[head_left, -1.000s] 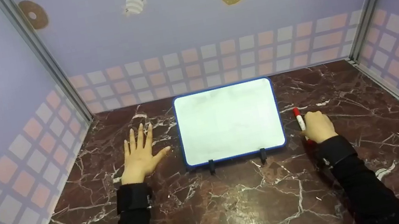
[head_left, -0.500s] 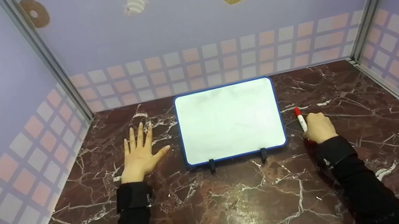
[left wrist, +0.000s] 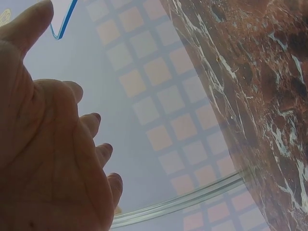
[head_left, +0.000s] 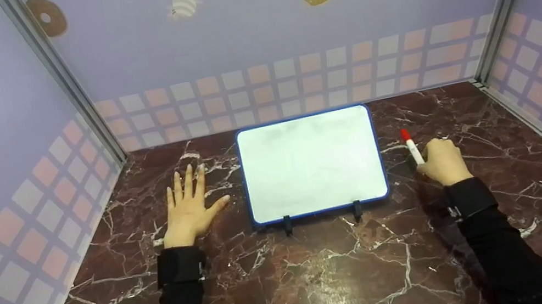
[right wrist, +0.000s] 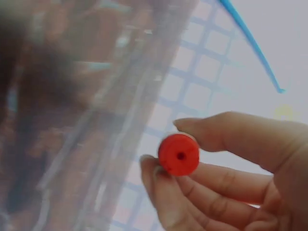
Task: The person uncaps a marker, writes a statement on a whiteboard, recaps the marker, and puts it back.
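My right hand (head_left: pixel 444 161) holds a white marker with a red cap (head_left: pixel 412 147), pinched between thumb and curled fingers, to the right of the whiteboard. In the right wrist view the marker's red rear end (right wrist: pixel 179 155) faces the camera, and its shaft is hidden behind it. My left hand (head_left: pixel 190 211) lies palm down with fingers spread, left of the board, holding nothing; the left wrist view shows its palm side (left wrist: pixel 53 144). Between the hands stands a blue-framed whiteboard (head_left: pixel 311 164), its surface bearing faint grey smudges.
Two small black feet (head_left: pixel 288 225) support the board's lower edge. The dark red marbled table (head_left: pixel 296 292) extends toward me. Lilac walls with a checked band (head_left: pixel 286 82) enclose it at the back and both sides.
My right hand has risen and shifted a little right and away from me, carrying the marker with it. The left hand and the whiteboard stay practically where they were.
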A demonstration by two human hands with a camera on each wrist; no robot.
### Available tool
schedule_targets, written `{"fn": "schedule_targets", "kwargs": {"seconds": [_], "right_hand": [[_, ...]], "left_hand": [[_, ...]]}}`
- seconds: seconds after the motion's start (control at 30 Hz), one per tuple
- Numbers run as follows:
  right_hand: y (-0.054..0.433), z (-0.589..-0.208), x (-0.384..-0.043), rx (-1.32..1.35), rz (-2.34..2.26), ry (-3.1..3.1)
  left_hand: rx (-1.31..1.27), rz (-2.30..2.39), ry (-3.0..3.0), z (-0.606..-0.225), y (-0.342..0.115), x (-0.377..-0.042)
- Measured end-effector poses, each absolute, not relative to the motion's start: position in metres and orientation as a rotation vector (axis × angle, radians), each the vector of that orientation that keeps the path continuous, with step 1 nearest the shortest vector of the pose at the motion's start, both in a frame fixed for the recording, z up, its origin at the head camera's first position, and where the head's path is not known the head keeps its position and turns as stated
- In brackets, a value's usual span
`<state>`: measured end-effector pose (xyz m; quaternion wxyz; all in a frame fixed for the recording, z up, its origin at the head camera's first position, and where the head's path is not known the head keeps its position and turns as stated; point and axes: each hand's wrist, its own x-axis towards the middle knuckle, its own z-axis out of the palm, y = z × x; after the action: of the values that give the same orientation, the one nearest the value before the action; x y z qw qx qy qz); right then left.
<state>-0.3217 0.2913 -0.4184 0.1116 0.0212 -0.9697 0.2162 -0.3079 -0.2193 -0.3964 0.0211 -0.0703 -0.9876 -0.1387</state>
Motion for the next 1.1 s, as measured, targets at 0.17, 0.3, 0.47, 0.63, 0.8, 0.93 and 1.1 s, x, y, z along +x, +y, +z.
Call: {"fn": "schedule_targets", "kwargs": {"seconds": [0.17, 0.3, 0.47, 0.63, 0.8, 0.93, 1.1], "right_hand": [[0.280, -0.399, -0.311, 0.072, 0.707, -2.676], [0.264, -0.388, -0.305, 0.191, 0.744, -2.513], [0.240, -0.381, -0.298, 0.400, 0.764, -2.384], [0.218, -0.381, -0.291, 0.571, 0.716, -2.343], [0.199, -0.387, -0.287, 0.718, 0.663, -2.348], [0.187, -0.394, -0.284, 0.816, 0.643, -2.372], [0.174, -0.401, -0.280, 0.928, 0.549, -2.383]], "left_hand": [[-0.241, -0.426, -3.004, -0.394, -0.217, -0.307], [-0.305, -0.389, -2.902, -0.390, -0.213, -0.309], [-0.448, -0.295, -2.657, -0.385, -0.202, -0.312], [-0.566, -0.203, -2.446, -0.381, -0.184, -0.310], [-0.658, -0.125, -2.296, -0.380, -0.161, -0.304], [-0.753, -0.100, -2.206, -0.385, -0.143, -0.302], [-0.873, -0.064, -2.136, -0.396, -0.124, -0.301]]}}
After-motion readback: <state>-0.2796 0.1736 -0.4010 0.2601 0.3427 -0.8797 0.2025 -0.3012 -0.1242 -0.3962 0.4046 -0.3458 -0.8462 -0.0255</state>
